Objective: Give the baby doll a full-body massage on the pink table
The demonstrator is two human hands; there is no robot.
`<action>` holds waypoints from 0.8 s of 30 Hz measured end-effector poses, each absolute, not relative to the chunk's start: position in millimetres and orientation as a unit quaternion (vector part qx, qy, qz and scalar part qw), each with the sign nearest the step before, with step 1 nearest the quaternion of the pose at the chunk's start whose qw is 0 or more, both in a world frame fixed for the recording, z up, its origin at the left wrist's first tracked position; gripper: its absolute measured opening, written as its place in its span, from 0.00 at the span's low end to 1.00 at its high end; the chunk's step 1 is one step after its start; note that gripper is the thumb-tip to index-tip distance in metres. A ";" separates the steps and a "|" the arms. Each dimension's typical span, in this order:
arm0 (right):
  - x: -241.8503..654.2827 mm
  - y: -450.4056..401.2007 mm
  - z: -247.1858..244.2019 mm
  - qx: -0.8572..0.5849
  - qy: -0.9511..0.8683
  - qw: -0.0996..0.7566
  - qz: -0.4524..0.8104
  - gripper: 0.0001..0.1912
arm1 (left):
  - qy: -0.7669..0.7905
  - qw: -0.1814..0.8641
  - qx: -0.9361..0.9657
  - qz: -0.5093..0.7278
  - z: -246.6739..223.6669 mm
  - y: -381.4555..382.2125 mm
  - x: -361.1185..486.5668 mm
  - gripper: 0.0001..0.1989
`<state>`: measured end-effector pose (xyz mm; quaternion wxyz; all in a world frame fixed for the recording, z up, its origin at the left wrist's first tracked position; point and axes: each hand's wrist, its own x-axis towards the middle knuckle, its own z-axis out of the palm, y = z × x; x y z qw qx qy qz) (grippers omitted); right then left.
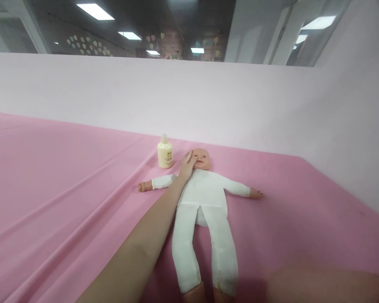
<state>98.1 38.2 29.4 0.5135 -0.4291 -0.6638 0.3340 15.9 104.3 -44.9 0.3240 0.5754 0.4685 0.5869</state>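
A baby doll (205, 189) with a white cloth body lies on its back on a pink sheet, arms spread and legs toward me. My left hand (187, 165) rests against the side of the doll's head, its fingers laid along the head and the thumb near the cheek. Just left of that hand stands a cream-coloured bottle (165, 155) with dark print and a narrow top. My right hand (322, 286) is a blurred shape low at the right edge, apart from the doll; its fingers cannot be made out.
The pink sheet (82, 168) covers the surface and has long folds on the left. A white wall (145, 97) rises behind it and on the right. Above, a window (177, 25) shows ceiling lights and heart-shaped decorations.
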 end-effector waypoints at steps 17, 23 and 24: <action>94.2 77.8 -5.2 -0.413 -0.711 0.516 0.240 0.22 | 0.472 0.321 0.584 0.577 -51.0 109.1 15.1 0.34; 75.6 86.7 -20.2 -0.407 -0.673 0.565 0.250 0.29 | 0.462 0.325 0.580 0.587 -53.3 110.4 16.8 0.34; 72.4 88.1 -22.4 -0.408 -0.666 0.571 0.253 0.30 | 0.462 0.327 0.580 0.586 -51.5 108.4 17.2 0.34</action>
